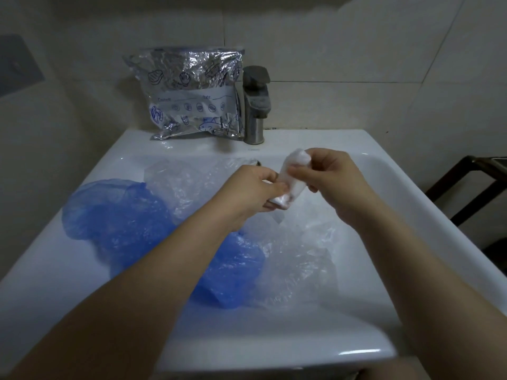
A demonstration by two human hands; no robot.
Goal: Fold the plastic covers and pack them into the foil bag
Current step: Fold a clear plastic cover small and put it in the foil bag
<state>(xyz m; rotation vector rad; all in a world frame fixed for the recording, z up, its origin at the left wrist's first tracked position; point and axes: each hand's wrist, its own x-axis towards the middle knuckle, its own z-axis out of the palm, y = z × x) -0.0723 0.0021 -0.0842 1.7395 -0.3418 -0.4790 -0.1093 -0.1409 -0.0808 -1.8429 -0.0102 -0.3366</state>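
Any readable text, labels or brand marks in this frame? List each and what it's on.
"Date": white label strip on the foil bag, right side.
Left word on that strip: blurred, unreadable.
Small mark on the sink rim below the faucet: too small to read.
Nothing else.

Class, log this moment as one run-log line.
both hands grip rolled clear cover | blue covers in sink | foil bag by tap

Lying in the sink (406,204) left of and below the left hand (255,187): loose covers (120,215). Standing behind both hands, on the rim: foil bag (192,94), with tap (255,105) just right of it.
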